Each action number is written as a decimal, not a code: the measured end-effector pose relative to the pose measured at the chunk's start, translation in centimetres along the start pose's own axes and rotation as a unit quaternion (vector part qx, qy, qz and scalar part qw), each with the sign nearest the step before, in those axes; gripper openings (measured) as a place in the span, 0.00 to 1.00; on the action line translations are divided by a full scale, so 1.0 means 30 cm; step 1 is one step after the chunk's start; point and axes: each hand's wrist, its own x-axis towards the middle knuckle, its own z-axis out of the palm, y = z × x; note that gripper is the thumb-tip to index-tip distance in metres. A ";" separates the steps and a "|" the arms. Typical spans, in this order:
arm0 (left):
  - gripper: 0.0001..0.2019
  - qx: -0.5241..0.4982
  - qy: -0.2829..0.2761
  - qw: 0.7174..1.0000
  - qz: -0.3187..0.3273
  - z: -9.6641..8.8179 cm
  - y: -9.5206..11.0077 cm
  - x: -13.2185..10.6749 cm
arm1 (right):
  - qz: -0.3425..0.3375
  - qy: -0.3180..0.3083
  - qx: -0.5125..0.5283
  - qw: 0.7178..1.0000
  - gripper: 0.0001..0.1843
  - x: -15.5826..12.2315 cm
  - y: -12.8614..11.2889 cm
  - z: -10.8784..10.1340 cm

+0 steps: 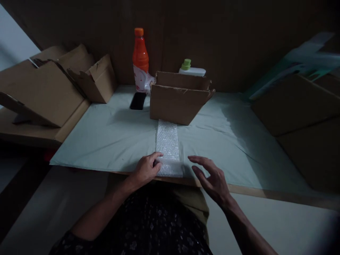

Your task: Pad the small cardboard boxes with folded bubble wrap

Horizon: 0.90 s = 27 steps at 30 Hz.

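A strip of bubble wrap (168,141) lies lengthwise on the pale green cloth, its near end at the table's front edge looking doubled over. My left hand (147,168) rests at the strip's left edge near that end, thumb and index finger apart with a gap between them; its other fingers are partly hidden. To the right of the strip, my right hand (212,177) is held off it, fingers stretched and thumb apart, holding nothing. The strip's far end reaches the base of a cut-open cardboard box (172,104).
Behind the box stand an orange-capped bottle (140,60) and a white bottle with a green cap (192,70). A black phone (138,101) lies left of the box. Cardboard boxes (47,92) fill the left side; a large carton (297,106) with greenish plastic stands right.
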 end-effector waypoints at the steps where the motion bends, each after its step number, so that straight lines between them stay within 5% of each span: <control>1: 0.19 0.027 0.010 1.000 0.001 0.005 -0.001 0.014 | -0.018 0.005 -0.010 1.000 0.12 -0.020 -0.018 0.006; 7: 0.21 0.143 0.042 0.988 0.031 0.056 -0.024 0.076 | -0.107 -0.058 -0.103 0.987 0.17 -0.052 -0.048 0.120; 12: 0.24 0.157 0.170 0.963 0.139 0.024 -0.027 0.019 | -0.111 -0.061 -0.118 0.985 0.12 -0.007 -0.015 0.174; 16: 0.22 0.130 0.088 0.962 0.225 -0.002 -0.008 -0.056 | -0.094 -0.062 -0.042 0.993 0.14 0.026 -0.017 0.176; 22: 0.15 0.091 0.074 0.986 0.123 0.033 -0.028 -0.040 | -0.019 -0.043 0.011 0.999 0.14 0.028 -0.019 0.155; 27: 0.14 0.179 0.086 0.974 0.111 0.043 -0.049 0.024 | -0.065 -0.031 -0.084 0.994 0.16 0.001 -0.019 0.140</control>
